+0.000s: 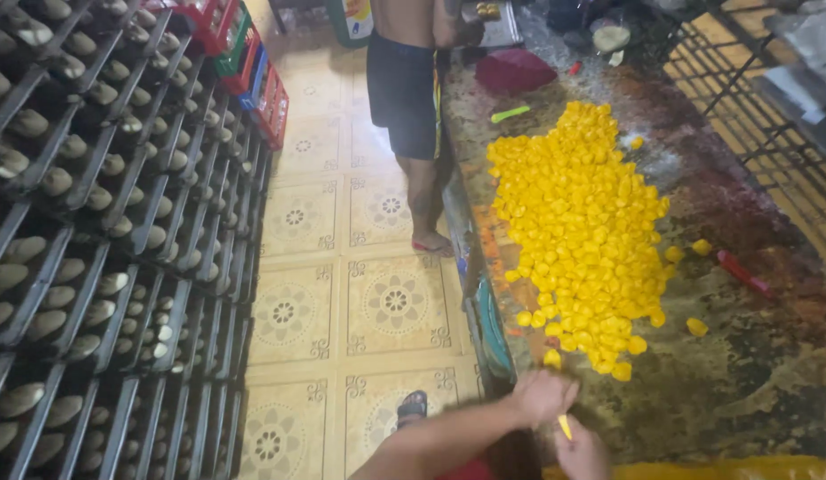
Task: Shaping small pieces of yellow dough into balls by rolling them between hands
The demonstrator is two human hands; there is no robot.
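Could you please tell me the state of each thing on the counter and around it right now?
Yellow pieces: piled loose on the counter, a few strays apart.
Left hand: closed on something unclear.
Right hand: holding a yellow tool.
Racks: full of dough.
Green tool: lying untouched.
Co-worker: standing at the counter.

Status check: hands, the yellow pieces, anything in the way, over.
Both hands together at counter edge, small yellow piece between them. Yellow pile heaped just beyond. Another person stands farther along the counter, apart.

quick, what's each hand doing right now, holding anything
Left hand: closed at the counter edge; contents cannot be told.
Right hand: closed on a small yellow tool.
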